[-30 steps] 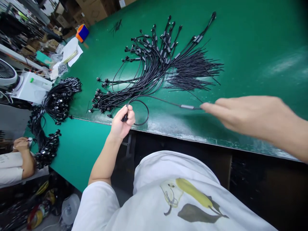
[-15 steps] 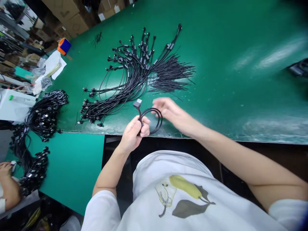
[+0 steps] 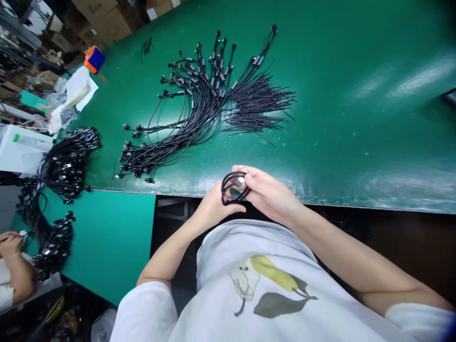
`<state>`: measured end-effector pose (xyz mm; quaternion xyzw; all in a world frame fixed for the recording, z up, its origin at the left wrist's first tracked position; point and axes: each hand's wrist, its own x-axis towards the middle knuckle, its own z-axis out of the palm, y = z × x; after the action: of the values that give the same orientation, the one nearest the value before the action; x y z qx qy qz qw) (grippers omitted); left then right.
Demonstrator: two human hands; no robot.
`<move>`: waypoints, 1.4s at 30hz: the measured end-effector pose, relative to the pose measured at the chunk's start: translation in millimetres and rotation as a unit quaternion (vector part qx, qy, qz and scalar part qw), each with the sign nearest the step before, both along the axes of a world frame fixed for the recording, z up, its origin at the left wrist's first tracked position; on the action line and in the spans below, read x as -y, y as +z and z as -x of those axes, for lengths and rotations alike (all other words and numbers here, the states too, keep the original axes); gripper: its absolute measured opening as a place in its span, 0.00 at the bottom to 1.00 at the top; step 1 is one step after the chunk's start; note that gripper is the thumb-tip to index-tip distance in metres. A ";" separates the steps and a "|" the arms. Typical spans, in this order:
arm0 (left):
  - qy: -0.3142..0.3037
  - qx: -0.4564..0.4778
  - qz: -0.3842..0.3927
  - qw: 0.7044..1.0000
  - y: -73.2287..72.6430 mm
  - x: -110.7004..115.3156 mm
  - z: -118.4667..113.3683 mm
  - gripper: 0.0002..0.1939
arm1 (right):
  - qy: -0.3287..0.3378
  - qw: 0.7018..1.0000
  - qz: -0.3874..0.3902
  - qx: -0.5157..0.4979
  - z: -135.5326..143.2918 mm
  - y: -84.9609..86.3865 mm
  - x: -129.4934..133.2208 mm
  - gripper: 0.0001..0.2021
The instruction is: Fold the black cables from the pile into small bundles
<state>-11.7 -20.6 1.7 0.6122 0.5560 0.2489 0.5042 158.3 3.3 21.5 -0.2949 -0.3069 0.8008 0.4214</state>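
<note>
A black USB cable (image 3: pixel 225 184) is wound into a small coil in front of my shirt, at the table's near edge. My right hand (image 3: pixel 265 190) pinches the coil's right side between thumb and fingers. A shiny metal plug (image 3: pixel 241 180) shows beside that thumb. My left hand (image 3: pixel 213 204) supports the coil's left side, its thumb stretched out below and its other fingers partly hidden behind the loops. Beyond my hands lies a spread of loose black cables (image 3: pixel 192 114) with plugs at both ends. A pile of thin black ties (image 3: pixel 260 104) lies against their right side.
Bundled black cables (image 3: pixel 67 164) are heaped at the left on the green table (image 3: pixel 338 118). A co-worker's hand (image 3: pixel 10 243) is at the lower left. Papers (image 3: pixel 80 88), an orange and blue object (image 3: pixel 94 59) and cardboard boxes (image 3: pixel 112 26) stand farther back.
My right hand has come down and closed on the coil. My left hand has moved right and its thumb has extended. The loops are smaller, and the plug end now lies by my right thumb.
</note>
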 end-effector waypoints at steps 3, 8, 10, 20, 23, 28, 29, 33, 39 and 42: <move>-0.002 -0.017 -0.071 0.997 -13.9 -5.8 -13.5 0.26 | -0.050 0.999 -0.020 0.010 9.1 3.5 8.2 0.25; 0.007 -0.023 -0.148 0.989 -26.9 -4.1 -27.8 0.16 | -0.120 0.988 -0.075 0.065 18.7 3.4 1.8 0.27; -0.014 -0.015 -0.101 0.995 -25.9 2.9 -29.2 0.12 | -0.154 0.981 -0.074 0.092 20.7 1.1 -4.3 0.26; -0.079 0.342 0.247 0.903 -12.5 11.0 -23.7 0.30 | -0.030 0.999 -0.017 0.005 16.3 8.0 -22.5 0.15; -0.050 0.394 0.309 0.864 -7.0 5.9 -24.6 0.31 | -0.041 0.998 -0.032 0.028 16.5 8.2 -23.4 0.11; -0.015 0.442 0.372 0.816 1.7 3.5 -31.3 0.23 | -0.031 0.999 0.000 0.013 12.5 6.6 -30.7 0.18; -0.009 0.446 0.379 0.811 2.7 4.1 -32.2 0.22 | -0.016 1.000 0.010 0.003 10.5 5.8 -32.9 0.20; -0.005 0.453 0.349 0.820 4.5 7.3 -33.8 0.19 | 0.038 0.998 0.051 -0.032 3.0 2.3 -40.7 0.19; 0.050 0.469 0.384 0.794 8.5 3.1 -36.8 0.16 | -0.038 0.997 0.056 -0.019 3.1 2.9 -42.3 0.04; 0.059 0.477 0.442 0.757 10.4 -3.5 -39.0 0.18 | -0.069 0.998 -0.003 0.013 2.9 5.7 -41.4 0.03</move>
<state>27.3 -17.1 12.1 0.0890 0.3272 0.2642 0.9029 155.3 44.7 27.2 -0.3242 -0.2941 0.7649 0.4725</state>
